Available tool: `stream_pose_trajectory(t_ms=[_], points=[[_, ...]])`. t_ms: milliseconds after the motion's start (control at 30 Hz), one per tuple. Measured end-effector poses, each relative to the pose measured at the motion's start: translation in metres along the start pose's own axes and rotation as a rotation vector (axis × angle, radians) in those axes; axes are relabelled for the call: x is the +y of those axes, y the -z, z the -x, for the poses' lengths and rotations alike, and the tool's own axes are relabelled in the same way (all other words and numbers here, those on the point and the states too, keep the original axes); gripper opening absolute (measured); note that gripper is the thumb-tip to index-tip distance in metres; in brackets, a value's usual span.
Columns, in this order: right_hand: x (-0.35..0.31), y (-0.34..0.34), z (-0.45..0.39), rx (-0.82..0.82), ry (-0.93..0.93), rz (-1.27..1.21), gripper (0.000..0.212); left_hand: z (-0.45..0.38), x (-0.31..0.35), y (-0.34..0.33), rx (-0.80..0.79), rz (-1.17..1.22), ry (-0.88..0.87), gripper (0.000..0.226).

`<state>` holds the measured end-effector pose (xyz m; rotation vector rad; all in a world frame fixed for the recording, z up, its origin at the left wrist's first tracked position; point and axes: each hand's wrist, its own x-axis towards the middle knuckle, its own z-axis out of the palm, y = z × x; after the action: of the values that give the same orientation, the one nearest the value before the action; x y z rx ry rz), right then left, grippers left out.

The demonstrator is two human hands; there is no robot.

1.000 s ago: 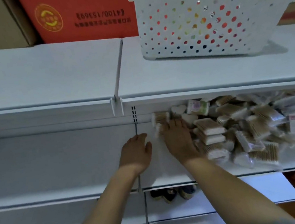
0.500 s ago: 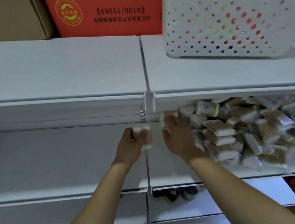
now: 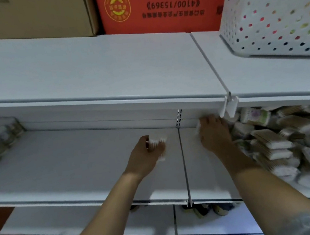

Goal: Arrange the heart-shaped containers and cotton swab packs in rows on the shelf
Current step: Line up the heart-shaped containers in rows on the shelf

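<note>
While I sort from the pile:
Left hand (image 3: 145,153): fingers curled round a cotton swab pack (image 3: 156,143), carried over the bare shelf (image 3: 68,163) for rows.
Right hand (image 3: 213,133): reaching into loose pile (image 3: 282,140); grip unclear.

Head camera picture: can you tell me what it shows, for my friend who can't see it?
A person's left hand holds a cotton swab pack over a white shelf, while the right hand reaches into a messy pile of swab packs. A white dotted basket sits on the shelf above.
</note>
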<state>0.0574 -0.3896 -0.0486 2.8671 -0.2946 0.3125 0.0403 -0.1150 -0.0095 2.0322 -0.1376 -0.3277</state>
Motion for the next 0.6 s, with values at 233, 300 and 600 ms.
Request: stream_pose_trajectory(t_ms=[233,300,600], points=[[-0.026,0.023,0.04,0.113,0.015,-0.494,0.037,-0.007,-0.002,-0.006,0.019,0.012,-0.006,0.059],[-0.033,0.037,0.06,0.166,-0.108,-0.889,0.029,-0.007,-0.002,-0.006,0.034,0.037,0.003,0.059],[-0.08,0.096,0.12,-0.02,-0.461,-1.757,0.03,0.035,0.024,-0.029,0.043,0.317,-0.012,0.045]])
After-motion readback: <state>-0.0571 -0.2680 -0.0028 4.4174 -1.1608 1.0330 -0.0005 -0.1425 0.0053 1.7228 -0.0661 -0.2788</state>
